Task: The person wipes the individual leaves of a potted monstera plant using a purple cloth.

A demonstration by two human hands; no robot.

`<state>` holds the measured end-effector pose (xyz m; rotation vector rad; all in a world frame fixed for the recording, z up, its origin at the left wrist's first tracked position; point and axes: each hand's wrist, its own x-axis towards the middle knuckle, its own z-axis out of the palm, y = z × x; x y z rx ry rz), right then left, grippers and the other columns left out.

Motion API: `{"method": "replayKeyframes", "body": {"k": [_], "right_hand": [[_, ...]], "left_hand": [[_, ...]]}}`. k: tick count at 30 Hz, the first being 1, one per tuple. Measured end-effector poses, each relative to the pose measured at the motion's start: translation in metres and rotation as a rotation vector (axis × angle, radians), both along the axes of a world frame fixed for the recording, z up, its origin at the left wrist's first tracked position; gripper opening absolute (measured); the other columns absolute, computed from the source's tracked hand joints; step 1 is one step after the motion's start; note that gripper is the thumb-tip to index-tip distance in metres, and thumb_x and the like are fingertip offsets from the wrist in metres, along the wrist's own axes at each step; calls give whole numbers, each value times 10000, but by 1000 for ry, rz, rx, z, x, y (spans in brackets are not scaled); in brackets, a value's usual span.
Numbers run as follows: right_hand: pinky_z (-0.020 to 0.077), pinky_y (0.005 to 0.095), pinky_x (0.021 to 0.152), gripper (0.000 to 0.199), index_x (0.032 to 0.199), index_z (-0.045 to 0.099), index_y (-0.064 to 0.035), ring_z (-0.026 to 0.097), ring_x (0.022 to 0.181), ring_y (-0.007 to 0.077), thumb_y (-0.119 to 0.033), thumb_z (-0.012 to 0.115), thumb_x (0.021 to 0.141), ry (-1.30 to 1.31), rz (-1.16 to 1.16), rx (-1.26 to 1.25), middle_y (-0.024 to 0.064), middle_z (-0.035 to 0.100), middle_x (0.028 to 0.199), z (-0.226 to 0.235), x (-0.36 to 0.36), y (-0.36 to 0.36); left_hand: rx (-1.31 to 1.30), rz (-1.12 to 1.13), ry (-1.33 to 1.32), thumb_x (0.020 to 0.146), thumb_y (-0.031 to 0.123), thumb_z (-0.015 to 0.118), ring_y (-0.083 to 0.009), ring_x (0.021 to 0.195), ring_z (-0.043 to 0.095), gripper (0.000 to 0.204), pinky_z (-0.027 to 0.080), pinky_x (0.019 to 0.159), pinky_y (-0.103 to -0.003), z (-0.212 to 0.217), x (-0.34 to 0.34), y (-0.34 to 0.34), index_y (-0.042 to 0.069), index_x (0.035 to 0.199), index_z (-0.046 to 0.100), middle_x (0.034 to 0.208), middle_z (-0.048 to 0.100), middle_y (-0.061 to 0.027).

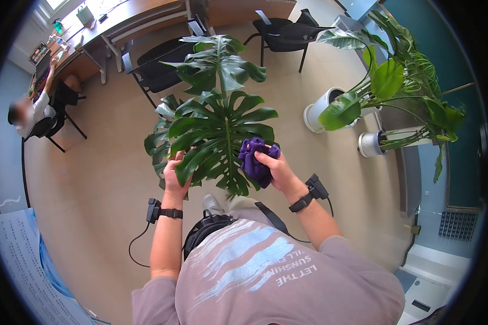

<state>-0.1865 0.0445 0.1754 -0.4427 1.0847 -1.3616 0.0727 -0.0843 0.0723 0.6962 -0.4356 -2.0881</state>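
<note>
A large monstera plant with broad, split, glossy green leaves stands right before me. At the left edge of its nearest big monstera leaf [222,135] is my left hand [177,172], holding the leaf; a lobe covers part of the palm and most fingers. My right hand [276,169] grips a bunched dark purple cloth [256,161], the thumb pressed on top. That cloth lies against the right side of the same leaf. Another monstera leaf [216,69] rises farther off. The plant's pot is hidden beneath the foliage.
Black chairs [165,65] stand by desks [141,20] at the far side. Potted plants in white pots [322,114] are at the right. A seated person [40,111] is at the far left. A printed banner [30,265] is at the near left.
</note>
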Motion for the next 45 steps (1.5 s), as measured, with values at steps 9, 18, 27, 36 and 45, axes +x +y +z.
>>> {"method": "replayKeyframes", "body": {"k": [9,18,27,36,45], "right_hand": [[542,322,818,208,1125,597,-55,639,934,174,-133,585,932,-224,-191,41,70,651,1034,-6,-33,-26],[543,320,811,185,1097,600,-49,645,929,180,-119,587,926,-281,-380,44,80,655,1027,-13,-18,-49],[530,285,753,163,1039,648,-65,643,847,137,-136,648,893,31,-617,149,35,670,942,-11,12,-84],[502,272,773,216,1065,683,-42,617,815,105,-137,683,871,368,-579,281,11,675,936,-36,57,-123],[501,280,802,260,1130,651,-45,628,855,112,-153,649,895,862,-464,481,46,703,948,-78,64,-131]], "left_hand": [[132,-246,217,985,385,386,-369,1269,494,473,385,1082,-536,2,31,-53,42,1287,506,1447,430,-215],[108,-621,123,1004,292,459,-190,838,661,402,562,840,-355,-40,-16,-106,52,1320,524,1070,674,-90],[-64,-761,175,995,464,402,-318,1191,504,478,365,1042,-546,-85,-57,-123,157,1352,480,1343,515,-114],[383,-1040,541,893,615,448,-329,1218,487,678,383,1022,-521,-43,-82,-135,163,1397,450,1384,479,-108],[370,-793,87,959,252,578,-173,918,624,275,518,818,-309,-56,-94,-100,64,1159,600,1060,654,-40]]}}
